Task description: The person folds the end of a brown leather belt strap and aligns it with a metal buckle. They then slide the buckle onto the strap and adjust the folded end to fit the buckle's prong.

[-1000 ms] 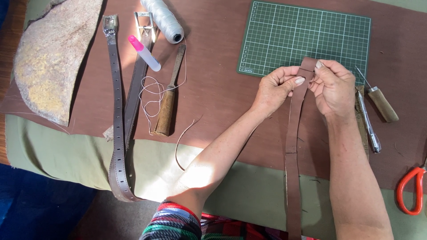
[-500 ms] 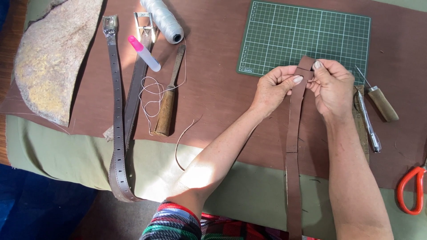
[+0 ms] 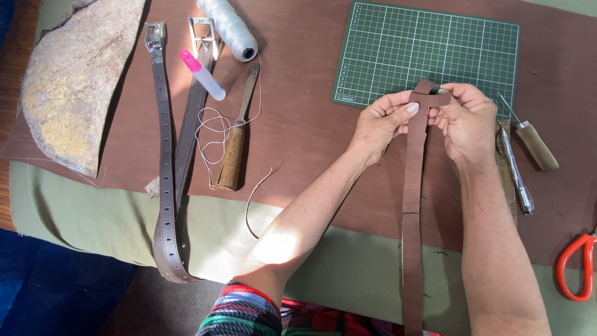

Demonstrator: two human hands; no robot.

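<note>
Both hands are pinched shut on a long, smooth brown leather strap (image 3: 413, 186): left hand (image 3: 380, 121) and right hand (image 3: 465, 121) grip its folded top end just over the gridded green cutting mat (image 3: 429, 50), the rest hanging down past the desk (image 3: 311, 124) edge, matte and flat.

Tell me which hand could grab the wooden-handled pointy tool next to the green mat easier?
Probably the right hand. It pinches the long brown leather strap just beside the wooden-handled awl. The left hand sits on the strap's far side and would have to cross over.
</note>
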